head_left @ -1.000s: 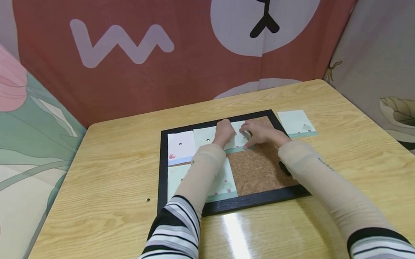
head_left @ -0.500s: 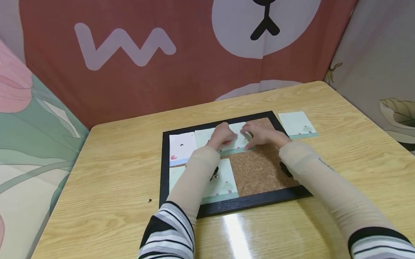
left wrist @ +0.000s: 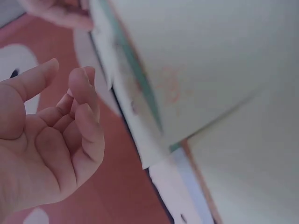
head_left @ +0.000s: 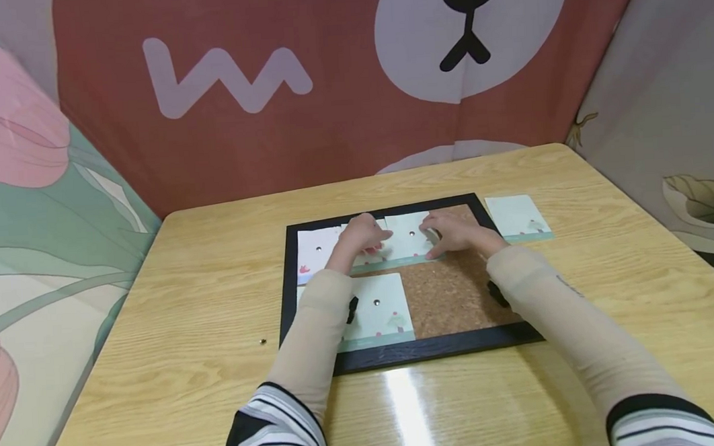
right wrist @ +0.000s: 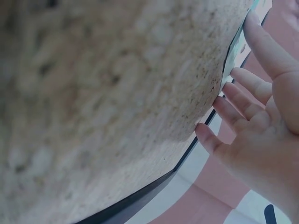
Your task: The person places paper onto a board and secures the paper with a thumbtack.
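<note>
A black-framed cork board (head_left: 446, 299) lies on the table, with paper notes pinned to it in two rows. My right hand (head_left: 454, 233) rests its spread fingertips on the right part of a pale green note (head_left: 402, 246) in the far row; in the right wrist view the fingers (right wrist: 252, 86) touch near its edge. A silver thumbtack (head_left: 412, 233) shows in that note. My left hand (head_left: 362, 235) hovers over the neighbouring note to the left. In the left wrist view its fingers (left wrist: 88, 133) are loosely bent, thumb apart, with nothing between them.
A white note (head_left: 315, 257) with a tack sits at the board's far left corner. Another pinned note (head_left: 374, 323) lies in the near row, partly behind my left forearm. One loose note (head_left: 517, 216) lies right of the board, and a loose tack (head_left: 263, 342) to its left.
My left hand has moved left, off the pale green note, and the tack in it has come into sight. My right hand stays on the note's right part.
</note>
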Demonstrator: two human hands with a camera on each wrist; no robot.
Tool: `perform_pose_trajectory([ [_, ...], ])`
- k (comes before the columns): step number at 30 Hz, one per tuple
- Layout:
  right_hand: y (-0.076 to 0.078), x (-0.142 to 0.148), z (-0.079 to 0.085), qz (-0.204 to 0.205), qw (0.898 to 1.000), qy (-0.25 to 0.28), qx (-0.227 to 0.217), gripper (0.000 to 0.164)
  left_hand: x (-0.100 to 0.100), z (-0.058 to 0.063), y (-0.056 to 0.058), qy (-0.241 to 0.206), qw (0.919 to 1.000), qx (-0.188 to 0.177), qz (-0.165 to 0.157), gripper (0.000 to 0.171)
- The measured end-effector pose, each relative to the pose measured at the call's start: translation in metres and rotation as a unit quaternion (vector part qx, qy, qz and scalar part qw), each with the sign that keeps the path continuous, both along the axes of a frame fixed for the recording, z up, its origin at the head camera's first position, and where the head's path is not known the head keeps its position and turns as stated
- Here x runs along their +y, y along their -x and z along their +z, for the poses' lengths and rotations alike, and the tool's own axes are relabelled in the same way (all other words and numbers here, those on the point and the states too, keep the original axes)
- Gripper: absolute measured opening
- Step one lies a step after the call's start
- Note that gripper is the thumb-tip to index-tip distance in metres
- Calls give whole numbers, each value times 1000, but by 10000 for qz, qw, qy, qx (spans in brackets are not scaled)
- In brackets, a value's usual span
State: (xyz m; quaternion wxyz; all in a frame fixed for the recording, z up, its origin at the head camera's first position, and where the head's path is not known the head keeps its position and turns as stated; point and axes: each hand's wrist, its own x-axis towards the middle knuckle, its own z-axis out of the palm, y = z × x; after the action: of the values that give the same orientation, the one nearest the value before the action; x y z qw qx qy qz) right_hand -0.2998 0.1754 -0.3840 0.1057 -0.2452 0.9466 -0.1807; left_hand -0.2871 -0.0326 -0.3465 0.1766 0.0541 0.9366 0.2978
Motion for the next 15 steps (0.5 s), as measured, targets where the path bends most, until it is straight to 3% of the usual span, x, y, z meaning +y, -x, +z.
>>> perform_pose_trajectory([
  [3, 0, 0, 0, 6, 10000, -12, -16, 73, -11, 4, -4, -318, 9994, 147, 58, 33],
  [10, -11, -6, 12, -42, 9997, -221, -123, 62, -26, 13, -19, 661, 9956, 655, 97, 37],
  [15, -12, -5, 13, 10, 9996, -259, -136, 59, -35, 17, -29, 591, 9951, 785, 129, 35],
])
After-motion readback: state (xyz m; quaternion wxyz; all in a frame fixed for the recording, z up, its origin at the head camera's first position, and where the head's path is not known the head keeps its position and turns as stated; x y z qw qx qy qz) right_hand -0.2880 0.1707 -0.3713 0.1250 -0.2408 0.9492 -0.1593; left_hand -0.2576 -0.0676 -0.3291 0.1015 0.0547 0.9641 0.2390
